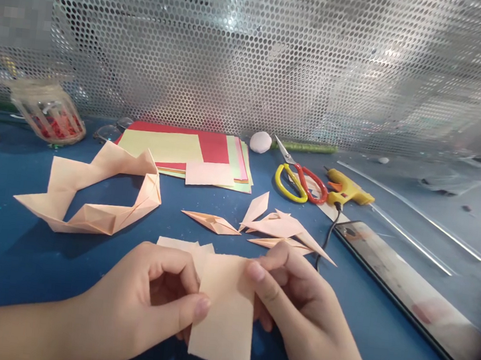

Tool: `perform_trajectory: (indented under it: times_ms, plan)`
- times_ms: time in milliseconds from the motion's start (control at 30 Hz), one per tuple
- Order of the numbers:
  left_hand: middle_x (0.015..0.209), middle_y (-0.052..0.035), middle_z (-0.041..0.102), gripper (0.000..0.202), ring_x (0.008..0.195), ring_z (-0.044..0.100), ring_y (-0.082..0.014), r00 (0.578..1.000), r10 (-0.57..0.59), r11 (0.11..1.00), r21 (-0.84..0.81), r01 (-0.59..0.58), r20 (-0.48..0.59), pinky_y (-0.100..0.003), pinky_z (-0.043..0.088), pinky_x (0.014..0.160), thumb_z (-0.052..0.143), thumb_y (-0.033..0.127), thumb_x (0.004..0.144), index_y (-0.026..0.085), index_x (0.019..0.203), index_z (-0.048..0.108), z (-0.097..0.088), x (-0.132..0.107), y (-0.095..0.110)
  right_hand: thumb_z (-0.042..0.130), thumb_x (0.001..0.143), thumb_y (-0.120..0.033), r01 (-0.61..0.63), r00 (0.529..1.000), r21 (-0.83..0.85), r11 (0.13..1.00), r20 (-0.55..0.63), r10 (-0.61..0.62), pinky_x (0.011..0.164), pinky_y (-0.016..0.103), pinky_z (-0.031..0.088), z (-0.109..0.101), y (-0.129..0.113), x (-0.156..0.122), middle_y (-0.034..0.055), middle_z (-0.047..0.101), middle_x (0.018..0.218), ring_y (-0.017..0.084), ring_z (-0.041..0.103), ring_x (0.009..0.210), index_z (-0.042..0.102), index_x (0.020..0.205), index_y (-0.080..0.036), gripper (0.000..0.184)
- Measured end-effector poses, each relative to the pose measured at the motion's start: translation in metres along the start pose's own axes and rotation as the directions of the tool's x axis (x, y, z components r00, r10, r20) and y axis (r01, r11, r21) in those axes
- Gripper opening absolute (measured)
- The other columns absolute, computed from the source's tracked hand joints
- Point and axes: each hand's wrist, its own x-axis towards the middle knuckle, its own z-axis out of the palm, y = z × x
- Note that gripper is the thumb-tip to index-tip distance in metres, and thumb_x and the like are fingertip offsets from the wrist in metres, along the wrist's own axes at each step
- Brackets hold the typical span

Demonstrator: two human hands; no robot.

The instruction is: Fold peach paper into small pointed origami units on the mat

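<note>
I see paper [225,316] left of phone [405,289], long axis running near to far. Left hand [137,301] pinches left edge, right hand [296,300] pinches right corner at far end; neither nearer. Folded pieces [276,226] also left of phone.

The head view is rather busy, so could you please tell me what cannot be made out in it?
In the head view:
Held paper: far face hidden, turned away from the camera.
Left hand: some fingertips hidden behind the held paper.
Pale sheets: lower parts covered by the held paper and left hand.
Perforated screen: shapes behind blurred by its mesh.
</note>
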Motion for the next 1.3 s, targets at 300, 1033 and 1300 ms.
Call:
perform_trajectory:
  times_ms: [300,1033,1300]
  plan:
    - [0.059,0.0054,0.055,0.03,0.058,0.048,-0.0082,0.991,0.129,0.983,0.133,-0.124,-0.031,-0.018,0.039,0.057,0.063,0.033,0.085,0.019,0.061,0.052,-0.006,0.001,-0.007,0.072,0.082,-0.053,-0.017,0.997,0.001,1.0,0.073,0.017,0.056,0.022,0.038,0.002,0.002,-0.003,-0.0026,0.051,0.066,0.012,0.044,0.061,0.056,0.069,-0.02,0.039]
    - [0.06,0.0071,0.058,0.026,0.054,0.047,-0.0047,0.973,0.222,0.975,0.035,-0.22,-0.056,-0.012,0.038,0.052,0.067,0.031,0.085,0.02,0.063,0.058,-0.007,0.002,-0.009,0.04,0.1,-0.057,0.223,0.938,-0.403,0.888,0.337,-0.082,0.071,0.03,0.041,-0.006,0.002,0.004,0.0019,0.061,0.071,0.018,0.051,0.07,0.067,0.069,-0.021,0.054]
    - [0.075,0.0046,0.063,0.03,0.063,0.054,-0.0097,0.979,0.191,0.982,0.026,-0.189,-0.067,-0.018,0.044,0.057,0.076,0.044,0.071,0.025,0.093,0.066,-0.007,-0.001,-0.011,0.032,0.097,-0.067,0.487,0.85,-0.501,0.715,0.462,-0.255,0.061,0.031,0.033,-0.002,-0.001,0.002,-0.0039,0.039,0.05,0.013,0.037,0.055,0.034,0.053,-0.019,0.065]
